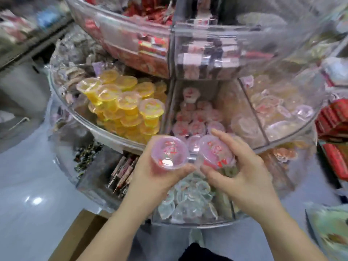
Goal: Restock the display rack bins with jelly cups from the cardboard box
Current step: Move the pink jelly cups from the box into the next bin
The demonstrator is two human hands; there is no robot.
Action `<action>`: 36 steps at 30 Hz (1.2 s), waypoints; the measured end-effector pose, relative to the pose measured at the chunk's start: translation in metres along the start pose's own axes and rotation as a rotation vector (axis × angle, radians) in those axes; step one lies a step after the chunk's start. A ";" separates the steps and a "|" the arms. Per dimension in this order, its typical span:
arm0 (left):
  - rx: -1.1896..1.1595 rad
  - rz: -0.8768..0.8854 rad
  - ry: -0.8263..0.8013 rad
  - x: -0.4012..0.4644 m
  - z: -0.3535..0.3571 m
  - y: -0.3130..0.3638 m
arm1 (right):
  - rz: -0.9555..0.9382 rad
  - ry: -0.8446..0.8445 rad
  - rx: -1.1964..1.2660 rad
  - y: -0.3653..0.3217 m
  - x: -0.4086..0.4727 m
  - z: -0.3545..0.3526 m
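Now mid-placing, I judge: left hand (160,172) grip holds pink jelly cup (168,152), right hand (243,166) grip holds second cup (216,152). Next: lower both into pink bin (170,102), release.

Two pink jelly cups (169,154) (216,153) held upright (lids up), just before the pink-filled rack bin (222,98)

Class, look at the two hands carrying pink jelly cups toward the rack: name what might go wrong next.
1. The left hand holds its pink cup only at the base; it might tip or slip.
2. The right-hand cup is tilted and could roll off the pink pile.
3. Either might land among the yellow cups.
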State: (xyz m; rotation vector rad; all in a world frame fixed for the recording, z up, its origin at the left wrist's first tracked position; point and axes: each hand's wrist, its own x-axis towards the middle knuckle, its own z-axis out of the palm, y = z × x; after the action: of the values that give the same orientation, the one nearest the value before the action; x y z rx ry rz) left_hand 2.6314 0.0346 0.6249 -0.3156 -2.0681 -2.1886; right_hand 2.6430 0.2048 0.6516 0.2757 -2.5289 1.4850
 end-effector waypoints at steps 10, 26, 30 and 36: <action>0.070 -0.155 0.132 0.052 0.074 -0.026 | 0.224 -0.058 0.195 0.081 0.094 -0.040; 0.176 -0.355 0.128 0.125 0.054 -0.067 | 0.428 0.155 -0.050 0.149 0.205 0.032; 0.147 -0.387 0.127 0.125 0.053 -0.070 | 0.446 0.129 -0.113 0.154 0.202 0.034; 0.124 -0.400 0.097 0.124 0.051 -0.071 | 0.477 0.157 -0.128 0.148 0.200 0.038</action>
State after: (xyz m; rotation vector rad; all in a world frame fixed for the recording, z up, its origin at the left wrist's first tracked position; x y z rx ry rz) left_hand 2.4993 0.0972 0.5869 0.2330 -2.3623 -2.2034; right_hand 2.4091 0.2306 0.5611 -0.4777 -2.6586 1.4060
